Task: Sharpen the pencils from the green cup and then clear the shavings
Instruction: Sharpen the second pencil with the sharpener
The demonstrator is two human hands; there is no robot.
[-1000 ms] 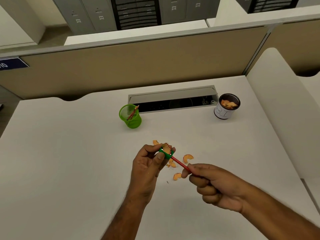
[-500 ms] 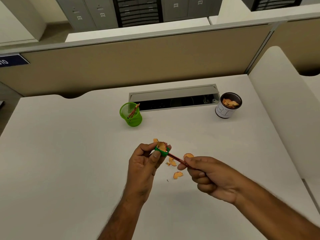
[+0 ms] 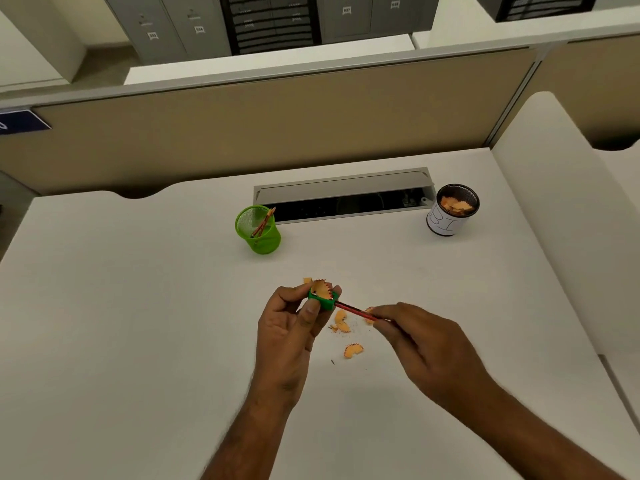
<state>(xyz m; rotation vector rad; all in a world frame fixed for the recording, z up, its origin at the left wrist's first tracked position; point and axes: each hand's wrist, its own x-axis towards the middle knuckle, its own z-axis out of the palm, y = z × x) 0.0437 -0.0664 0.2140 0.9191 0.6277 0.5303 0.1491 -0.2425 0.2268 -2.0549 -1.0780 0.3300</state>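
My left hand [image 3: 289, 327] pinches a small green sharpener [image 3: 323, 299] with a curl of orange shaving sticking out of its top. A red pencil [image 3: 353, 309] is pushed into the sharpener, and my right hand [image 3: 426, 344] grips its other end. Several orange shavings [image 3: 352, 349] lie on the white desk [image 3: 138, 323] under and between my hands. The green mesh cup [image 3: 258, 230] stands further back with pencils leaning inside it.
A black cup with a white label [image 3: 450, 211], holding shavings, stands at the back right. A grey cable slot [image 3: 343, 194] runs between the two cups. A beige partition [image 3: 277, 129] closes the desk's far edge and a white side panel [image 3: 554, 202] its right.
My right hand has rotated on the pencil, knuckles now turned up, and both hands shifted slightly up the desk. The shaving on the sharpener has grown.
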